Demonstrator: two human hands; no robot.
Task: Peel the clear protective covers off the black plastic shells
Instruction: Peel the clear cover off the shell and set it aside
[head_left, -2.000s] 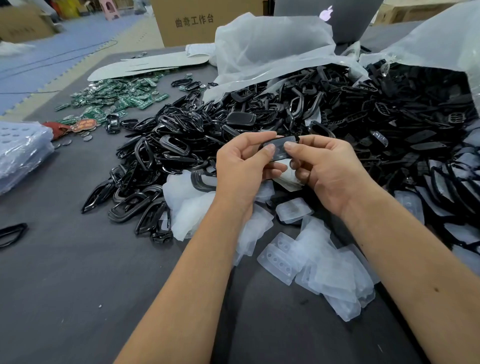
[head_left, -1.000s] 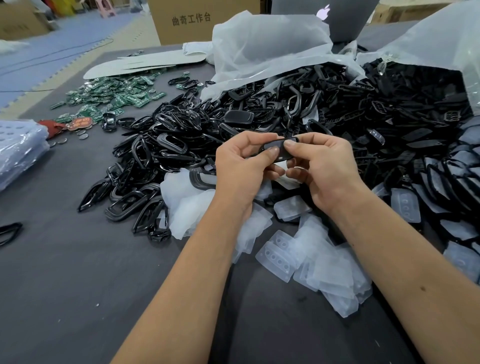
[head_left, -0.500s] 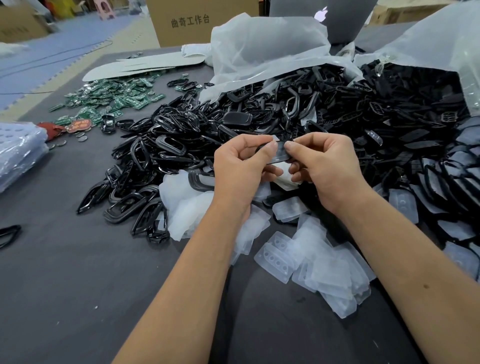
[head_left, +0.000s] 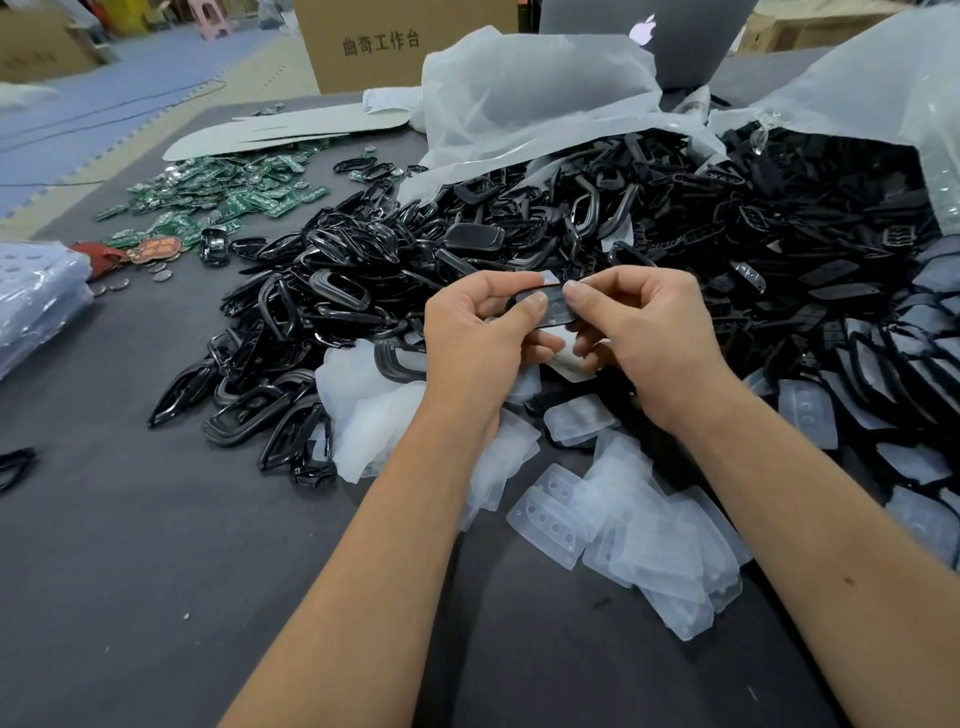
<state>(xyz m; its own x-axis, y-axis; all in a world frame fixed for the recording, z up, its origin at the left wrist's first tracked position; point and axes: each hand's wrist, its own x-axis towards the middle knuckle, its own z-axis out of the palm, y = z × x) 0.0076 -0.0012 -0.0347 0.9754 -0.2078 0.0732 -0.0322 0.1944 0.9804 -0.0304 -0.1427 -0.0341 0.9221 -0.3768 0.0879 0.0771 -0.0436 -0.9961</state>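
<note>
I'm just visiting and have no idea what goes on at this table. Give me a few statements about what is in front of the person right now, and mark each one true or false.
1. Both hands hold one black shell between them. True: the left hand and right hand pinch it.
2. The green circuit boards lie to the far right. False: they lie far left.
3. A pile of clear covers lies on the table below the hands. True.
4. The laptop at the back stands beside a red box. False: the cardboard box is brown.
</note>
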